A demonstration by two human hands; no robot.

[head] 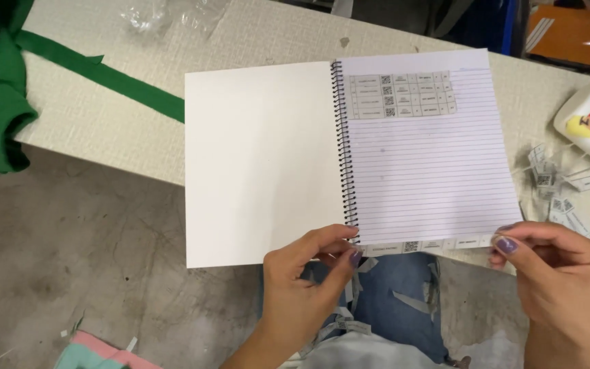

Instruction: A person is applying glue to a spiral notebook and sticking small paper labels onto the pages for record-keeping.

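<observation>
Pinching a label strip taut along the bottom edge of an open spiral notebook overhanging the table, the left hand and right hand each close fingertips on 1 end, seemingly to align it.

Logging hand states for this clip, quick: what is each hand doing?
Left hand: closed, pinching the paper strip at the notebook bottom edge.
Right hand: closed, pinching the strip's other end.
</observation>
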